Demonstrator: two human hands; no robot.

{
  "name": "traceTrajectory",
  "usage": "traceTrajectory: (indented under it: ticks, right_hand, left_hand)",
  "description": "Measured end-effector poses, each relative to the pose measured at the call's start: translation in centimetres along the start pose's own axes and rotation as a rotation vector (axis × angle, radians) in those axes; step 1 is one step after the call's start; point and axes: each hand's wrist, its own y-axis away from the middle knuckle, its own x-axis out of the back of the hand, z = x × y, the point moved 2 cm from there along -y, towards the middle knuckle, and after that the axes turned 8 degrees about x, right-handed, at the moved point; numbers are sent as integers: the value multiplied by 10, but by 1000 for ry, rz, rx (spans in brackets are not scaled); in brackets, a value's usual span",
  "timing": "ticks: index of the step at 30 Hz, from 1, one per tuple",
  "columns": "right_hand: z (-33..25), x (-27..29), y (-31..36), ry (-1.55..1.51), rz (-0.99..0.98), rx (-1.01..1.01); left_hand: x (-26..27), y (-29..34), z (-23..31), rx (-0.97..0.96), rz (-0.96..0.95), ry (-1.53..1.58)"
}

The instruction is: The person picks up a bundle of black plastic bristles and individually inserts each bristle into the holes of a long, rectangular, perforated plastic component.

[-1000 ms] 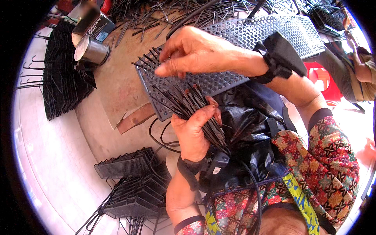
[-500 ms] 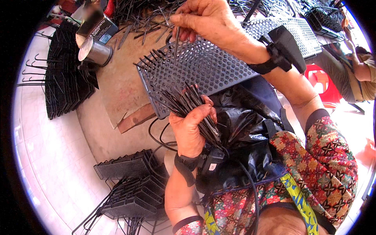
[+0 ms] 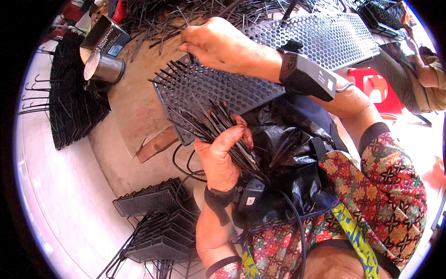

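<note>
My left hand point(image 3: 218, 156) is closed round a bundle of thin black sticks point(image 3: 197, 122), which fan out beyond the thumb. Just past it lies a dark perforated panel point(image 3: 227, 90), tilted across the work surface. A row of short black sticks point(image 3: 171, 70) stands up from the holes along the panel's left end. My right hand point(image 3: 218, 44) reaches over this end, its fingers pinched together beside the row. A thin black stick point(image 3: 191, 57) shows at the fingertips, mostly hidden by the hand.
Loose black sticks point(image 3: 158, 14) lie heaped at the back. A metal cup point(image 3: 103, 68) and a box point(image 3: 107, 38) stand at the left, near stacked black racks point(image 3: 74, 97). More racks point(image 3: 160, 237) sit lower left. At the right, a person point(image 3: 429, 69) is near a red stool point(image 3: 376, 90).
My right hand has come down and left with the thin stick, from above the panel to the row at its left end. My left hand still grips the bundle, hardly shifted.
</note>
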Motion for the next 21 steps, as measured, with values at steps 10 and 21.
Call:
traceTrajectory:
  ticks: [10,21]
  right_hand:
    - [-10,-1,-26,126,-402,119]
    - [-36,9,14,-783,-488,-627]
  left_hand:
    - [2,-4,-2,31,-48,29]
    - [7,-4,-2,66,-61,-9]
